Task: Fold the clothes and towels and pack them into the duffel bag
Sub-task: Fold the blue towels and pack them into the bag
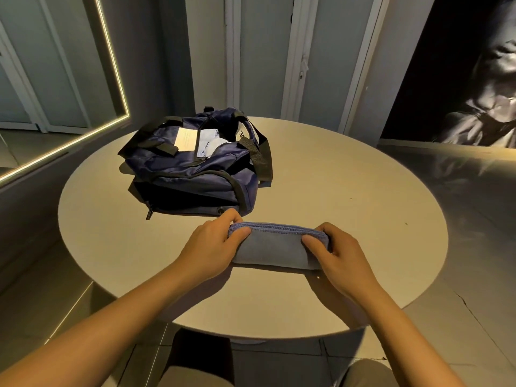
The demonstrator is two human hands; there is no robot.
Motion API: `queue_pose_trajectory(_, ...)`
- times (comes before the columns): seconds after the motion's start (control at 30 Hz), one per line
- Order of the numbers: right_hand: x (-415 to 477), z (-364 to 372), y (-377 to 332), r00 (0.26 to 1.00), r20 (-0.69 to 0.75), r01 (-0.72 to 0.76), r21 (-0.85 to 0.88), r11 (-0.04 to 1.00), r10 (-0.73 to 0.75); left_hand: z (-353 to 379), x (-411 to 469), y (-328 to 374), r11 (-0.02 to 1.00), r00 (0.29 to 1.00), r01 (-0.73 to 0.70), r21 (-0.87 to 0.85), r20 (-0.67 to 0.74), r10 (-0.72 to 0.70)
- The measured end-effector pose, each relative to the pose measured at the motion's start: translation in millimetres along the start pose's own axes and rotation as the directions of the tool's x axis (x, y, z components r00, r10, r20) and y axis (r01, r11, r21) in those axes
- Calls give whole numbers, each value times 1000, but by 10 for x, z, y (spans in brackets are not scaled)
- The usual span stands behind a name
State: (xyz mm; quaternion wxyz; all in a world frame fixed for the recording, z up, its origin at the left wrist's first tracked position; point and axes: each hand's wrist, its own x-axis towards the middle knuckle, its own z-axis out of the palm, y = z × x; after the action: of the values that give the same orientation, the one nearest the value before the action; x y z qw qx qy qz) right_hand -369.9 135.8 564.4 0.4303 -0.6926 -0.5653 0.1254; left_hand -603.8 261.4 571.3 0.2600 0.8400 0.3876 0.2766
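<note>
Left hand (215, 241) and right hand (333, 250) are pinching the folded towel's (275, 251) ends, near the open bag (195, 166). Risk: folds springing open during the lift.

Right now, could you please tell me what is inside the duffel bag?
Through the open top of the duffel bag, pale blue folded fabric and a white card show. Anything deeper is hidden by the bag's navy walls.

Open tabletop (349, 177) stretched right of the bag (195, 174); the bag blocked the far left; it gaped upward between 2 straps (261, 155); clothes (203, 150) filled part.
</note>
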Motion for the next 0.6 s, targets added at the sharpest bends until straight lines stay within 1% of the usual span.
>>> queue_pose_trajectory(0.13, 145, 155, 17, 988, -107, -112, 18, 994, 113, 101, 195, 17, 989, 988, 150, 12, -18, -150)
queue_pose_trajectory(0.27, 210, 215, 46, 968, -182, -169, 40, 985, 174, 177, 306, 31, 974, 976, 218, 68, -12, -218)
queue_pose_trajectory(0.4, 276, 234, 66, 946, -191, -248, 92, 964, 261, 230, 386, 11, 957, 962, 273, 96, -4, -273)
queue_pose_trajectory(0.47, 322, 252, 72, 937, -186, -285, 87, 955, 297, 240, 433, 0, 949, 955, 293, 117, 2, -295)
queue_pose_trajectory(0.53, 354, 277, 102, 937, -170, -308, 7, 951, 304, 257, 455, -11, 943, 951, 306, 131, 6, -309)
queue_pose_trajectory(0.6, 366, 298, 160, 951, -159, -276, -51, 960, 265, 265, 450, -19, 937, 951, 301, 177, 17, -308)
